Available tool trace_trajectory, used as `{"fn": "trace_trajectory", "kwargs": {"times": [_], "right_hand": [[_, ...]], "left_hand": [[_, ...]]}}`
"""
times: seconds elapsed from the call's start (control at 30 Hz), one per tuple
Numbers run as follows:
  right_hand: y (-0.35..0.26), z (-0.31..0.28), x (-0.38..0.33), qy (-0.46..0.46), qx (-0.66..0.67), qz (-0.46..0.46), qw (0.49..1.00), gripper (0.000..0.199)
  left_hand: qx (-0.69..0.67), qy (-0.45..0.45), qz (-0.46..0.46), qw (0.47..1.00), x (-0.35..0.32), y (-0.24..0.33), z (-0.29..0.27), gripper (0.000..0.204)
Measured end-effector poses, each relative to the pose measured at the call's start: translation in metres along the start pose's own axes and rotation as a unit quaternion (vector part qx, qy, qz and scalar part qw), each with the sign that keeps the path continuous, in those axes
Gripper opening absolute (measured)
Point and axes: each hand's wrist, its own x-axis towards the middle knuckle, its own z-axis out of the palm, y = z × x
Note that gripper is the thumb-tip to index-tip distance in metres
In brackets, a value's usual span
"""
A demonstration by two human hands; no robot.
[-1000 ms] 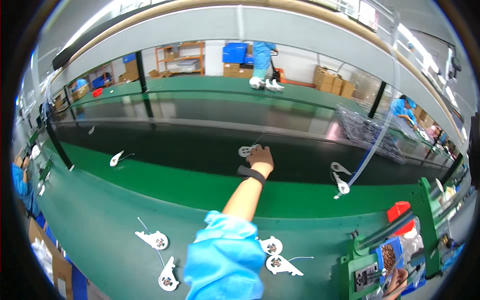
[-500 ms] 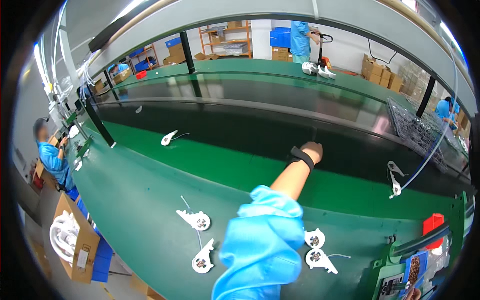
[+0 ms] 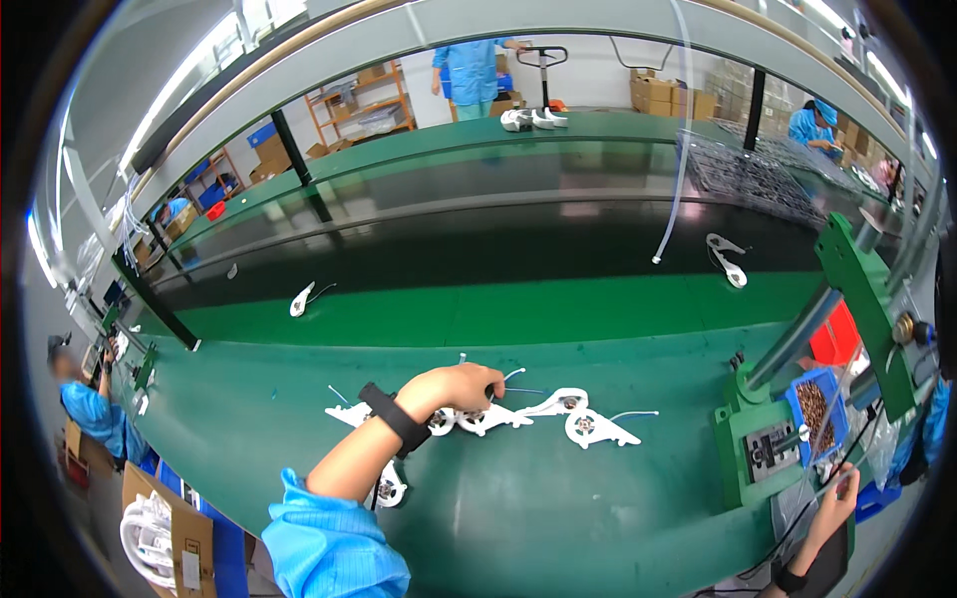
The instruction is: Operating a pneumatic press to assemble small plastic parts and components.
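Note:
My left hand [image 3: 454, 387] reaches over the green table [image 3: 558, 518], its fingers curled down onto a white teardrop-shaped plastic housing [image 3: 480, 423] in a row of similar parts. Another white housing [image 3: 439, 424] lies partly under the wrist, and one more [image 3: 391, 488] shows beside the forearm. To the right, a white housing [image 3: 588, 429] with a thin tube touches or nearly touches a white arm-like part [image 3: 558, 402]. At lower right my right hand [image 3: 835, 508] is closed beside the green press; what it grips, among thin cords, I cannot make out.
A green bench press [image 3: 763, 439] stands at right, with a blue bin of small brown pieces [image 3: 819, 411] and a red bin [image 3: 835, 334]. More housings [image 3: 302, 299] lie on the belt. A tube [image 3: 673, 214] hangs above it. A carton [image 3: 164, 538] is lower left. Co-workers are farther off.
The view has turned right and my left hand has come back from the black belt to the table. More white housings now lie by it. My right hand shows more fully beside the press.

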Motion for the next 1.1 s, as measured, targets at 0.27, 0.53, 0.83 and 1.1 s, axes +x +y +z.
{"fn": "trace_trajectory", "kwargs": {"times": [0.27, 0.53, 0.83, 1.1], "right_hand": [[-0.012, 0.001, -0.012, 0.003, 0.082, 0.057, 0.995, 0.01], [-0.028, -0.012, -0.013, -0.005, 0.1, 0.086, 0.991, 0.005], [-0.047, 0.0, 0.004, 0.009, 0.054, 0.032, 0.998, 0.01], [-0.056, -0.007, 0.008, 0.024, 0.058, 0.061, 0.996, 0.008]], "left_hand": [[0.102, 0.35, 0.233, 0.902, 0.006, 0.09, 0.029, 0.028], [0.174, 0.278, 0.194, 0.924, 0.031, 0.127, 0.073, 0.028], [-0.558, 0.101, 0.307, 0.764, 0.018, 0.269, 0.025, 0.021], [-0.68, 0.154, 0.303, 0.65, 0.074, 0.334, 0.06, 0.023]]}}
